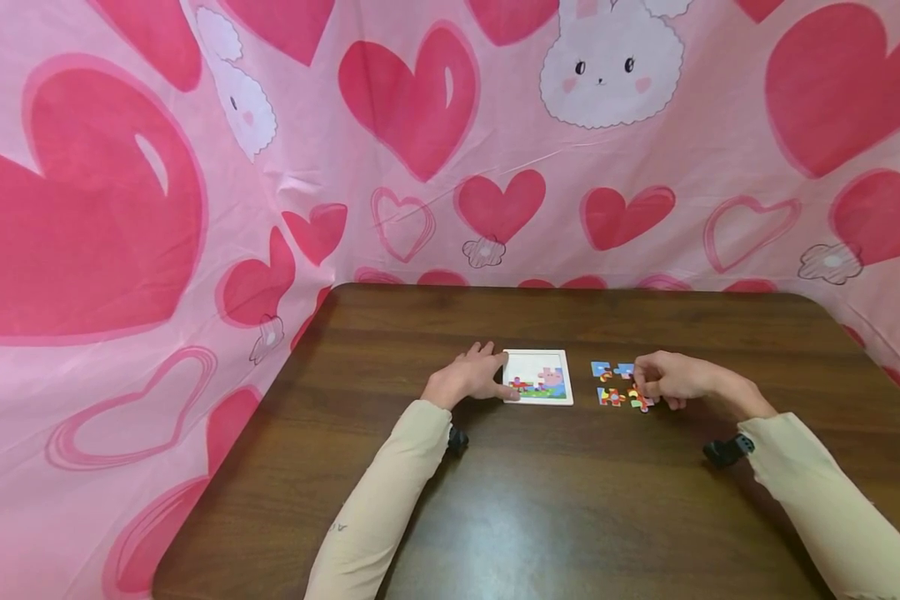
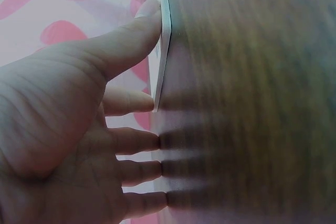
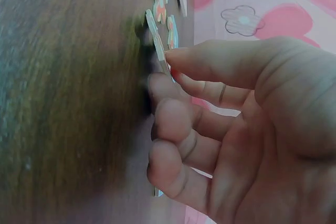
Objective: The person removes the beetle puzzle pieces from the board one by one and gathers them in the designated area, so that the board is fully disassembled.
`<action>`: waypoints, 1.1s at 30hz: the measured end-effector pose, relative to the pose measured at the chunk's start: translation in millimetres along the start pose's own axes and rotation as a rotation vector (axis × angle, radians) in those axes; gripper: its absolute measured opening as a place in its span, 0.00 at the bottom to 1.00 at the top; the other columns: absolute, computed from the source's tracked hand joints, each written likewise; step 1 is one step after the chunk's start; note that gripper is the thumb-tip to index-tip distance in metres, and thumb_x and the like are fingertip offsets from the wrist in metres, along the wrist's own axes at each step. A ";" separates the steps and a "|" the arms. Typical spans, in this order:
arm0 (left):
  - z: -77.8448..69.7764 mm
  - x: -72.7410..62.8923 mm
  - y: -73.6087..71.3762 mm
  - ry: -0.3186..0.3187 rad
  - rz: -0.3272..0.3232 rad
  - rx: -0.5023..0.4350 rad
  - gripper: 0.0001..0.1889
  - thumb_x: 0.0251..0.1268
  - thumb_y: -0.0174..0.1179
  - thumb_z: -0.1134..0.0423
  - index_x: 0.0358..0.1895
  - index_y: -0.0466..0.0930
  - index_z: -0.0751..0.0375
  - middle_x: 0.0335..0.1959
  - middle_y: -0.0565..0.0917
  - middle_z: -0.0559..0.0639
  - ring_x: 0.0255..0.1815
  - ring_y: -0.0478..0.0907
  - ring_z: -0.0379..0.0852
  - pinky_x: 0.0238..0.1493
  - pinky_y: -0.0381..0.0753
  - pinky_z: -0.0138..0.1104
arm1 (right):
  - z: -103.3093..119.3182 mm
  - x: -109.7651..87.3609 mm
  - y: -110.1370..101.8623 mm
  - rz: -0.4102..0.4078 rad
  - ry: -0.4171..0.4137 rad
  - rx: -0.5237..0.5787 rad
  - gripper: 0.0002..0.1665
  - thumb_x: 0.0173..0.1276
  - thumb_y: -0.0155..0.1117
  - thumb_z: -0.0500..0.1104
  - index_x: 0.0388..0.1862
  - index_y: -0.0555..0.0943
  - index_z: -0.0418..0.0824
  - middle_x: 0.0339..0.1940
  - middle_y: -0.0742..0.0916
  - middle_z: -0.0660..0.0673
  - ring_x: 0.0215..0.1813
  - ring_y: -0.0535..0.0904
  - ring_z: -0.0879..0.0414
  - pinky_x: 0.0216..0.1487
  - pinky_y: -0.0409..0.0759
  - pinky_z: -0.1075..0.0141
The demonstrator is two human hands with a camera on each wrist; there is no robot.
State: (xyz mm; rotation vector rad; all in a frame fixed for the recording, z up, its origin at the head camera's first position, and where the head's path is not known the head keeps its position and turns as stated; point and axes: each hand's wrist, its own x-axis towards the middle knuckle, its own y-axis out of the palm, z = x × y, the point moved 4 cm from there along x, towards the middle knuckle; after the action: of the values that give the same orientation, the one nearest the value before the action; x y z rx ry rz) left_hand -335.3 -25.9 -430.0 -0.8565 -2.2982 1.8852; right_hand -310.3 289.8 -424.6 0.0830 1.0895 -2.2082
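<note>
A white-framed jigsaw tray [image 1: 569,377] lies on the table, its lower part filled with a picture of a pink pig and flowers and its upper part bare white. My left hand [image 1: 468,373] rests at the tray's left side, thumb [image 2: 149,17] on the frame and the other fingers straight with their tips on the tabletop. To the right, my right hand [image 1: 675,375] pinches a colourful jigsaw piece [image 3: 156,35] between thumb and fingers, tilted up off the wood. Close by lie other loose pieces, among them a blue one [image 1: 601,368] and a red-and-yellow one [image 1: 611,397].
The brown wooden table [image 1: 540,483] has rounded far corners. Behind it and along the left hangs a pink cloth [image 1: 435,217] with hearts and rabbits. Each wrist wears a small black camera, one of them on the right wrist strap [image 1: 727,450].
</note>
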 end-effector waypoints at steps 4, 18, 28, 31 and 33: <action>0.2 0.5 0.0 0.001 -0.004 -0.004 0.46 0.59 0.62 0.35 0.77 0.56 0.47 0.81 0.51 0.55 0.82 0.44 0.56 0.79 0.49 0.51 | 1.6 0.7 -0.5 -0.010 0.014 -0.035 0.07 0.70 0.53 0.31 0.31 0.72 0.37 0.22 0.77 0.48 0.16 0.70 0.59 0.16 0.72 0.69; 0.0 0.8 0.8 0.006 -0.003 -0.002 0.45 0.59 0.63 0.36 0.77 0.56 0.48 0.81 0.52 0.55 0.82 0.45 0.57 0.79 0.50 0.52 | 18.0 7.9 -4.8 -0.171 0.008 -0.153 0.05 0.68 0.62 0.36 0.32 0.74 0.41 0.20 0.76 0.51 0.17 0.69 0.60 0.18 0.71 0.68; 0.9 2.6 2.4 0.009 -0.006 -0.009 0.45 0.59 0.62 0.36 0.77 0.57 0.48 0.81 0.52 0.55 0.82 0.45 0.57 0.79 0.49 0.52 | 38.0 20.9 -4.1 -0.288 -0.062 -0.238 0.04 0.67 0.65 0.40 0.33 0.78 0.43 0.23 0.79 0.51 0.22 0.73 0.59 0.24 0.73 0.66; 1.0 2.4 2.5 0.010 -0.007 -0.018 0.45 0.59 0.63 0.37 0.77 0.57 0.48 0.81 0.53 0.55 0.82 0.45 0.57 0.79 0.49 0.52 | 42.0 23.7 -2.4 -0.294 -0.073 -0.244 0.04 0.67 0.66 0.40 0.33 0.78 0.43 0.23 0.79 0.51 0.22 0.72 0.60 0.24 0.72 0.66; 1.0 1.6 2.4 0.010 -0.007 -0.020 0.45 0.59 0.63 0.37 0.77 0.57 0.48 0.80 0.53 0.55 0.82 0.45 0.57 0.79 0.49 0.52 | 44.2 25.9 -0.8 -0.293 -0.077 -0.235 0.04 0.67 0.65 0.40 0.34 0.78 0.43 0.22 0.79 0.51 0.21 0.73 0.59 0.23 0.73 0.66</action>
State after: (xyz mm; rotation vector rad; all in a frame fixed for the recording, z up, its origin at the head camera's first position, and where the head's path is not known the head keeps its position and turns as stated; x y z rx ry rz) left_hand -336.1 -25.8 -433.0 -0.8576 -2.3154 1.8535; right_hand -321.0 244.1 -404.0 -0.2780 1.3808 -2.2940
